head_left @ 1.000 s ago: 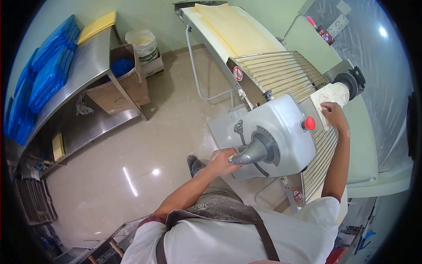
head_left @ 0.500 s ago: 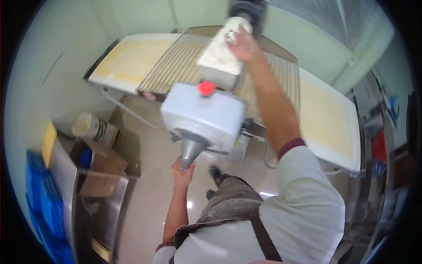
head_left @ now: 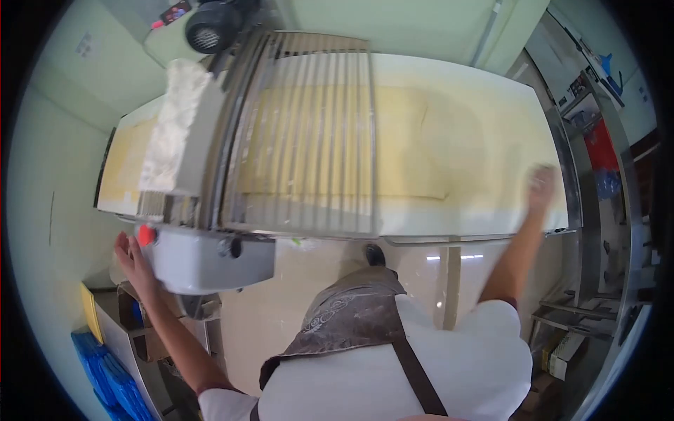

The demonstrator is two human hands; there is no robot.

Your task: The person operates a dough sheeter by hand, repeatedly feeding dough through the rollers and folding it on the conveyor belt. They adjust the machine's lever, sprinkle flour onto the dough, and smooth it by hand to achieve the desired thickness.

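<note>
A dough sheeter fills the space in front of me, its grey control housing (head_left: 210, 259) on the near side with a red knob (head_left: 146, 235). My left hand (head_left: 137, 263) is at the left end of this housing, right beside the knob, fingers stretched out and apart. On the right-hand conveyor belt (head_left: 505, 105) lies a thin yellow sheet of dough (head_left: 404, 140), its left part beneath a barred metal guard (head_left: 309, 217). My right hand (head_left: 542, 186) is over the belt's far right end, smeared by motion, away from the dough.
A flour-dusted cover (head_left: 179, 126) tops the sheeter, with a dark motor (head_left: 214, 28) behind it. At the lower left are blue plastic bags (head_left: 112, 372) by a metal cabinet. Metal shelving (head_left: 597, 175) runs along the right.
My view has swung right. My left hand has left the grey cone-shaped part below the housing for the knob side. My right hand has moved from the floury cover to the right belt end.
</note>
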